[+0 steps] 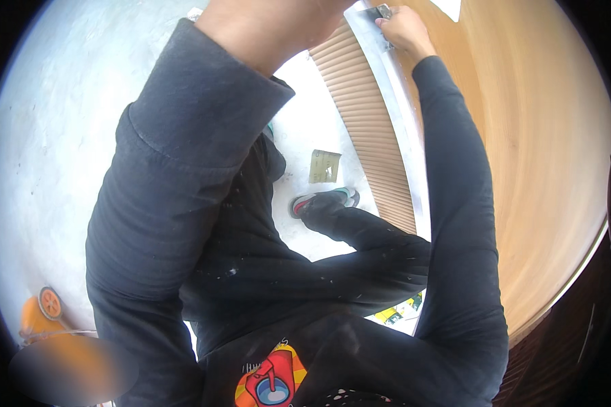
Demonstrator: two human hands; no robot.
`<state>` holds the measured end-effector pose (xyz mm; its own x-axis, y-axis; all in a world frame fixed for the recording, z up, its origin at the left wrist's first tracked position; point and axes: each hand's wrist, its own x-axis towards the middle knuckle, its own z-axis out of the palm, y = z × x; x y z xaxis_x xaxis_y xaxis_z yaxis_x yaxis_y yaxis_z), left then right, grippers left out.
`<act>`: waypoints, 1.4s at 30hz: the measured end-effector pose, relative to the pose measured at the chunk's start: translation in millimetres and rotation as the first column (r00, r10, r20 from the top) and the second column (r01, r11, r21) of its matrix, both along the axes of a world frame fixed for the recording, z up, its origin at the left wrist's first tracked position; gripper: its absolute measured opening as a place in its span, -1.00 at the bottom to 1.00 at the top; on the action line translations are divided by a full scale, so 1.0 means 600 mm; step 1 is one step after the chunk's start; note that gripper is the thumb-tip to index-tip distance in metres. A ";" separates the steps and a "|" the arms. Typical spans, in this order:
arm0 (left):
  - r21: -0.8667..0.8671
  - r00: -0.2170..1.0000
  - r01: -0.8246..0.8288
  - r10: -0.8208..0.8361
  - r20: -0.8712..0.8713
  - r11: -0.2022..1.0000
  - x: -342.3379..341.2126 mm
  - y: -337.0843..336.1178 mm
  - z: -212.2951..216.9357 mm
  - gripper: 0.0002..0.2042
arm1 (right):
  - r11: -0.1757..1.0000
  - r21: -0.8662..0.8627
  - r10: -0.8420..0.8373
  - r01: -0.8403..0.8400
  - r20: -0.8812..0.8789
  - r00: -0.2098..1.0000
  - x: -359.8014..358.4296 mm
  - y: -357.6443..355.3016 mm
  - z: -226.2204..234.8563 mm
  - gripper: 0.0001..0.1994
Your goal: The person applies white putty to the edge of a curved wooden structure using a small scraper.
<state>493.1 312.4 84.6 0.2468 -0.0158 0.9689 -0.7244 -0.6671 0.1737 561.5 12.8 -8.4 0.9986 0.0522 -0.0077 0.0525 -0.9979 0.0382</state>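
Observation:
At the top right, my right hand (407, 30) has its fingers pinched round a small dark, flat piece (373, 13) with a light end; its exact kind is unclear. That hand is by the far end of a pale white edge strip (395, 88), which runs between a smooth wood-coloured panel (536, 136) and a ribbed light-brown panel (363, 102). My left hand (305, 17) reaches up across the top of the view, left of the strip. Its fingers run out past the upper edge, so whatever they do or hold is hidden.
A square olive-brown sheet (324, 167) lies on the pale floor (47, 156) near my shoe (305, 203). An orange object with a wheel (49, 303) stands at the lower left. Yellow-and-green packaging (390, 315) shows beneath my bent leg.

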 end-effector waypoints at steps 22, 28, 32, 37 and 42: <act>0.070 0.953 -0.076 0.093 -0.287 0.995 -0.021 0.003 0.022 -0.92 | 0.974 -0.164 -0.153 0.159 0.045 0.987 -0.071 0.022 -0.005 -0.72; 0.111 0.976 -0.067 0.088 -0.198 0.992 -0.016 0.008 0.017 -0.88 | 0.962 -0.185 -0.193 0.202 0.063 0.979 -0.066 0.024 -0.018 -0.71; 0.079 0.978 0.001 0.016 -0.208 0.997 -0.026 0.017 0.027 -0.89 | 0.962 -0.067 -0.264 0.264 0.005 0.964 -0.073 0.036 0.002 -0.71; 0.093 0.964 -0.060 0.082 -0.253 0.994 -0.018 0.008 0.023 -0.91 | 0.978 0.088 -0.169 0.190 -0.197 0.966 -0.085 0.030 0.033 -0.67; -0.004 0.951 0.033 -0.032 -0.308 0.999 -0.017 -0.001 0.026 -0.90 | 0.989 0.144 -0.011 0.031 -0.137 0.991 -0.184 0.038 0.006 -0.67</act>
